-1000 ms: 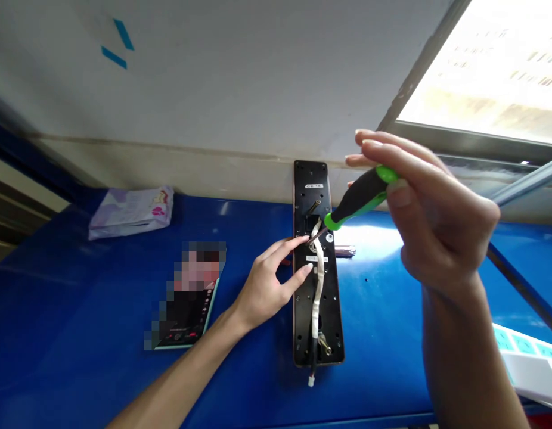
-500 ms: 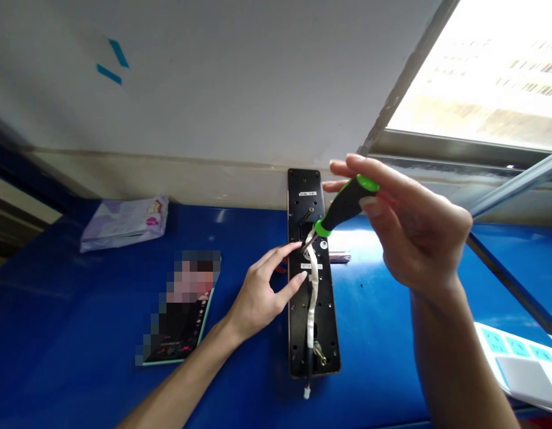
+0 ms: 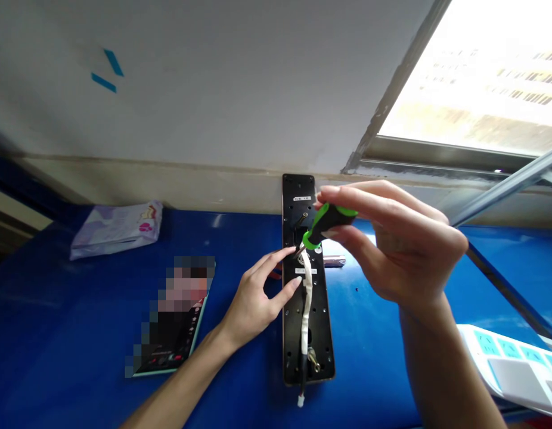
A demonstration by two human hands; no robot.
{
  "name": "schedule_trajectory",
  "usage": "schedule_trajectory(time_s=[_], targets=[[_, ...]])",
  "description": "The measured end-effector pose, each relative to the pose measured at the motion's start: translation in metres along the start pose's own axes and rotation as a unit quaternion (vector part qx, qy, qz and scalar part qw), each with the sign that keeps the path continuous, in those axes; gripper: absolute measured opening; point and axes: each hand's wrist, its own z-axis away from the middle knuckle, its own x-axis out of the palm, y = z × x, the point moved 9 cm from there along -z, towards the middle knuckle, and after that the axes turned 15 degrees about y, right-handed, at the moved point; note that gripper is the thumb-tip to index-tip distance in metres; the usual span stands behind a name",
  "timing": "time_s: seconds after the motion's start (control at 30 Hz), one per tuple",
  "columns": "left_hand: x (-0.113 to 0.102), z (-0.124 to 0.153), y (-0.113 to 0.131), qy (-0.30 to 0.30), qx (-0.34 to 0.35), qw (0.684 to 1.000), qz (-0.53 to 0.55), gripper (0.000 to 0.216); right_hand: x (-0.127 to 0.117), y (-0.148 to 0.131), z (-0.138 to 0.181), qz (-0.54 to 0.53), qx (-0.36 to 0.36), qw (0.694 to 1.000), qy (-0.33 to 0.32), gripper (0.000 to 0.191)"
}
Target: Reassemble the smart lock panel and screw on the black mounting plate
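Note:
A long black door-lock-like panel lies lengthwise on the blue table, its back side up, with holes, small labels and brass posts. Along it runs a white-wrapped cable ending in a small white plug beyond the near edge. My right hand grips a green and black screwdriver, tilted, its shaft reaching down to the panel beside the cable. My left hand rests on the panel's left side, fingers apart, fingertips close to the screwdriver tip. The tip itself is hard to make out.
A phone with a lit, partly pixelated screen lies to the left. Behind it is a white and purple packet. A shiny cylindrical part sticks out right of the panel. A white power strip and a metal bar are at the right.
My right hand has closed further around the screwdriver handle, and its fingers have shifted down and left. My left hand stays on the panel. The whole view has shifted slightly.

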Motion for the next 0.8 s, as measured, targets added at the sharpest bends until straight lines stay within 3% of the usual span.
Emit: schedule_trajectory(time_s=[0.1,0.17,0.3,0.37,0.5,0.6,0.7,0.8], targets=[[0.0,0.0,-0.001,0.006,-0.002,1.0,-0.005,0.044,-0.006,-0.001,-0.002,0.053,0.004,0.997,0.05,0.031],[0.0,0.0,-0.001,0.006,-0.004,1.0,-0.002,0.045,-0.002,0.001,-0.001,0.061,0.022,0.998,0.028,0.029],[0.001,0.001,-0.002,0.005,-0.008,1.0,0.004,0.046,0.01,0.002,0.002,-0.021,0.043,0.998,-0.048,0.051],[0.001,0.002,-0.004,0.008,-0.01,1.0,0.004,0.046,0.007,0.001,0.001,-0.037,0.032,0.998,-0.03,0.051],[0.001,0.003,-0.005,0.008,-0.014,1.0,0.007,0.045,-0.006,0.005,-0.001,0.031,0.015,0.999,0.042,0.042],[0.001,0.003,-0.005,0.004,-0.018,1.0,0.015,0.046,-0.004,0.008,0.0,0.05,0.028,0.998,0.014,0.037],[0.001,0.002,-0.006,0.004,-0.022,1.0,0.018,0.046,0.005,0.009,0.002,0.007,0.049,0.998,-0.041,0.048],[0.001,0.002,-0.006,0.005,-0.025,0.999,0.02,0.045,0.002,0.007,0.0,-0.021,0.046,0.999,-0.009,0.045]])
